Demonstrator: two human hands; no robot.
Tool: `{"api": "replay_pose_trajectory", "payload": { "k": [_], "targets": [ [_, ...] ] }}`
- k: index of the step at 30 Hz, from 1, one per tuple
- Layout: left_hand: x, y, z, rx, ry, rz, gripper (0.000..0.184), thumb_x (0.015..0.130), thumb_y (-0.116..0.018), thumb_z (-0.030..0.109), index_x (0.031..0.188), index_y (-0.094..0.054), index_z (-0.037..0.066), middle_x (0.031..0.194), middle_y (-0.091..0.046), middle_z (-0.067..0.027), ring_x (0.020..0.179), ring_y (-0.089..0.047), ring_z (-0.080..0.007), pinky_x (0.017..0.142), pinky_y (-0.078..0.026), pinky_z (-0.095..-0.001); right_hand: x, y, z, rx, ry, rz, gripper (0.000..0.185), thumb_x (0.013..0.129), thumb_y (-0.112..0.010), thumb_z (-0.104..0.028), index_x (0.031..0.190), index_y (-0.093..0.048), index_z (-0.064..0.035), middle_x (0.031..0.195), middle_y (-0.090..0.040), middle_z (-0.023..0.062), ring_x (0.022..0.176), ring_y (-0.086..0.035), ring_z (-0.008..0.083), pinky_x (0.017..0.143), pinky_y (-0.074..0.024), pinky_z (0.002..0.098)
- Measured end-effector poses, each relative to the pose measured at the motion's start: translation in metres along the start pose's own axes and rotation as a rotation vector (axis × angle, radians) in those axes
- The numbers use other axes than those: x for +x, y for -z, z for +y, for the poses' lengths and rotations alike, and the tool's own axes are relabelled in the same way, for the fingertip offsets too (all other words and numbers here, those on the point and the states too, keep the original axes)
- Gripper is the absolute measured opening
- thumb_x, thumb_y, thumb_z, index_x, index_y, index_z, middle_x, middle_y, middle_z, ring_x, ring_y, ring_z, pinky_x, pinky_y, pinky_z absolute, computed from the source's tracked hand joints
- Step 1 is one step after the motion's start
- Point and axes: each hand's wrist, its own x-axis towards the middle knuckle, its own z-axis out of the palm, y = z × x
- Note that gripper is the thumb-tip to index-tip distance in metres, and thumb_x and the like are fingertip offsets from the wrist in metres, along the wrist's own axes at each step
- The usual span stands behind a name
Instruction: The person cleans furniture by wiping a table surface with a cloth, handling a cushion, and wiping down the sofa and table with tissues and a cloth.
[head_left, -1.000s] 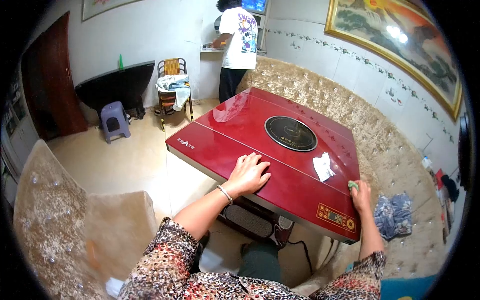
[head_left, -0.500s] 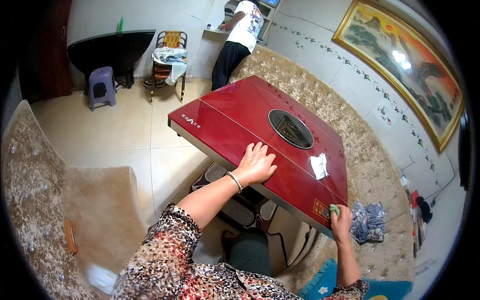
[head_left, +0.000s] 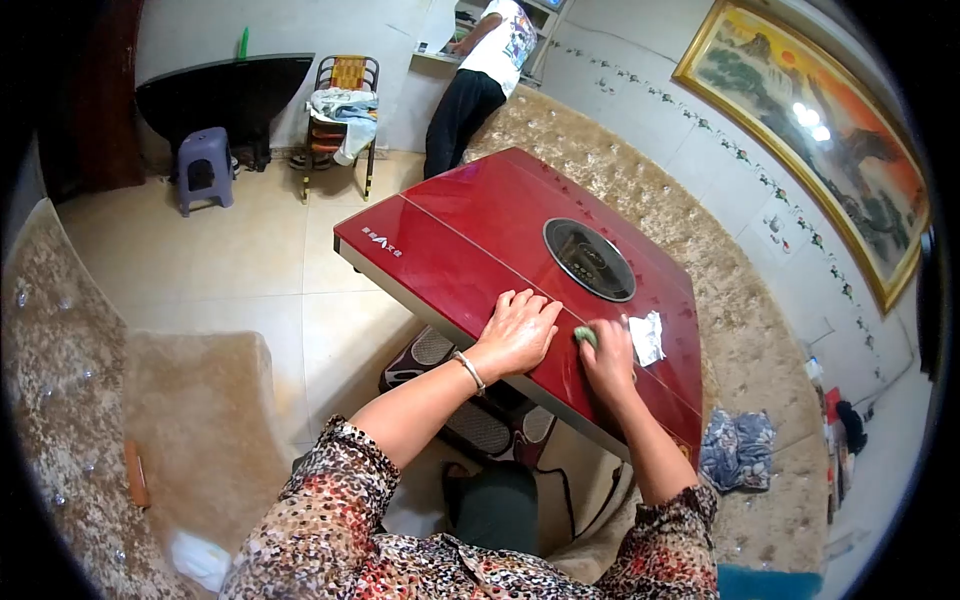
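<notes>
A red glossy table (head_left: pixel 450 240) with a round black cooktop plate (head_left: pixel 590 260) set in its top stands in front of me. My left hand (head_left: pixel 518 332) lies on the near edge of the tabletop, fingers stretched out, holding nothing. Just right of it, my right hand (head_left: pixel 607 355) presses a small green cloth (head_left: pixel 586 336) against the red surface, fingers closed around it. A crumpled white tissue (head_left: pixel 648 338) lies on the tabletop close to the right hand.
A tan sofa (head_left: pixel 750 300) curves along the right, with folded grey cloth (head_left: pixel 738 450) on it. A purple stool (head_left: pixel 206 170) and a chair (head_left: pixel 345 120) with clothes stand at the back left. Beyond the table, a person (head_left: pixel 480 90) leans towards a shelf.
My right hand has moved left and away from the table's right corner, carrying the green cloth to beside my left hand. My left hand stays nearly in place.
</notes>
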Motion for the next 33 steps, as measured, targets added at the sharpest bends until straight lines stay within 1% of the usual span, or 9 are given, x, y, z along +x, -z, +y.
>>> {"api": "replay_pose_trajectory", "payload": {
  "k": [2,8,12,14,16,18,22,25,33],
  "targets": [
    [0.0,0.0,0.0,-0.009,-0.023,0.076,0.042,0.098,-0.057,0.023,0.135,-0.056,0.003,0.126,-0.062,-0.0197,0.126,-0.053,-0.0368,0.107,-0.036,-0.0516,0.02,-0.019,-0.006,-0.001,-0.04,-0.013,0.024,0.082,-0.07,-0.014,0.105,-0.064,-0.0088,0.102,-0.063,0.0147,0.097,-0.057,0.0392,0.084,-0.0457,0.0504],
    [0.003,0.002,0.001,-0.033,-0.045,0.083,0.043,0.092,-0.062,0.019,0.132,-0.056,0.003,0.117,-0.063,-0.0174,0.115,-0.057,-0.034,0.1,-0.04,-0.0479,0.05,-0.043,-0.021,0.032,-0.054,0.001,0.027,0.083,-0.07,-0.015,0.109,-0.064,-0.0096,0.105,-0.062,0.0141,0.101,-0.056,0.0382,0.085,-0.0463,0.0516],
    [0.005,0.008,0.004,0.032,-0.06,0.06,0.041,0.092,-0.063,0.02,0.129,-0.057,0.003,0.115,-0.064,-0.0175,0.113,-0.058,-0.0352,0.098,-0.041,-0.0488,0.049,-0.044,-0.02,0.115,-0.007,0.055,0.026,0.082,-0.069,-0.014,0.107,-0.063,-0.0104,0.104,-0.061,0.0132,0.101,-0.055,0.0375,0.085,-0.0452,0.051],
    [0.008,0.017,0.009,-0.04,-0.02,-0.019,0.038,0.091,-0.064,0.021,0.125,-0.058,0.004,0.113,-0.064,-0.0183,0.111,-0.059,-0.0366,0.096,-0.042,-0.0501,0.048,-0.046,-0.019,0.138,-0.012,0.078,0.024,0.082,-0.069,-0.015,0.104,-0.064,-0.0109,0.103,-0.061,0.0124,0.1,-0.056,0.037,0.084,-0.045,0.0505],
    [0.011,0.012,0.003,-0.06,-0.053,0.015,0.034,0.09,-0.064,0.021,0.12,-0.06,0.005,0.105,-0.065,-0.0179,0.106,-0.06,-0.0378,0.092,-0.044,-0.05,0.048,-0.046,-0.018,0.158,-0.006,0.086,0.021,0.082,-0.069,-0.017,0.102,-0.064,-0.0114,0.101,-0.062,0.0119,0.099,-0.056,0.0368,0.084,-0.0449,0.0504],
    [0.01,0.01,0.002,-0.047,-0.067,0.01,0.033,0.09,-0.065,0.02,0.118,-0.062,0.005,0.104,-0.065,-0.0177,0.105,-0.061,-0.0385,0.091,-0.045,-0.0505,0.049,-0.045,-0.017,0.194,-0.032,0.103,0.02,0.082,-0.068,-0.018,0.101,-0.065,-0.0113,0.101,-0.063,0.0122,0.099,-0.057,0.037,0.084,-0.0457,0.0509],
    [0.011,0.013,0.007,0.004,-0.104,-0.018,0.032,0.089,-0.065,0.02,0.118,-0.062,0.005,0.105,-0.065,-0.017,0.105,-0.06,-0.0387,0.091,-0.045,-0.0505,0.05,-0.041,-0.013,0.205,-0.016,0.049,0.021,0.082,-0.069,-0.022,0.1,-0.067,-0.0106,0.102,-0.064,0.0125,0.099,-0.058,0.037,0.083,-0.0484,0.0512],
    [0.011,0.015,0.013,0.043,-0.039,-0.102,0.034,0.09,-0.065,0.023,0.119,-0.061,0.006,0.11,-0.065,-0.0161,0.109,-0.059,-0.0371,0.095,-0.043,-0.0488,0.048,-0.039,-0.012,0.199,-0.004,0.045,0.022,0.082,-0.07,-0.024,0.099,-0.067,-0.0106,0.101,-0.065,0.0129,0.097,-0.059,0.0371,0.081,-0.0491,0.0517],
    [0.01,0.014,0.016,0.091,-0.017,-0.123,0.036,0.091,-0.065,0.025,0.121,-0.06,0.007,0.113,-0.064,-0.0158,0.111,-0.059,-0.037,0.096,-0.043,-0.0489,0.047,-0.034,-0.011,0.272,0.002,0.042,0.02,0.083,-0.069,-0.024,0.098,-0.068,-0.0097,0.1,-0.067,0.0141,0.098,-0.06,0.038,0.083,-0.0491,0.0526]
  ]
}}
